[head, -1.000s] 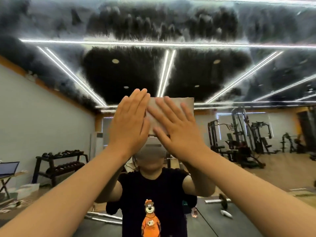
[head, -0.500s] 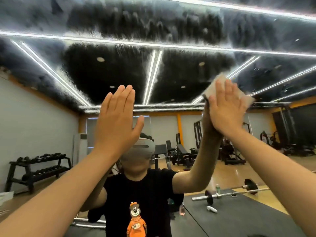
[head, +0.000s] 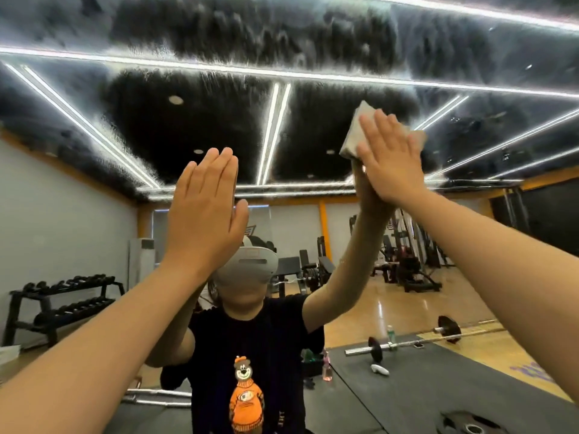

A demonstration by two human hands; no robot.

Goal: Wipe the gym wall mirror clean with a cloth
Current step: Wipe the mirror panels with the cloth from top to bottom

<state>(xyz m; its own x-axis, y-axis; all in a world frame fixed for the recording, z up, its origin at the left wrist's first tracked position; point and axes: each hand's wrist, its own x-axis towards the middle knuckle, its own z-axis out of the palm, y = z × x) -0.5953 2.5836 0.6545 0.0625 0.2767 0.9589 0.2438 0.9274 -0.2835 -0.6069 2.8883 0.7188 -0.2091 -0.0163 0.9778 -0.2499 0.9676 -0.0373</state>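
Note:
The wall mirror (head: pixel 94 233) fills the whole view and reflects the gym and a person in a black shirt. Its upper part is smeared with pale streaks. My right hand (head: pixel 390 158) presses a folded grey cloth (head: pixel 355 133) flat against the glass at the upper right, fingers straight; the cloth's edges stick out above and to the left of the fingers. My left hand (head: pixel 205 208) lies flat on the mirror at the centre, fingers together and straight, holding nothing.
Everything else is a reflection: a dumbbell rack (head: pixel 62 305) at the left, weight machines (head: pixel 413 261) at the right, a barbell (head: pixel 407 339) and a pink spray bottle (head: pixel 326 368) on the dark floor mat.
My right hand has slid the cloth from the centre up and to the right across the glass. My left hand, earlier beside the right on the cloth, now lies alone on the mirror.

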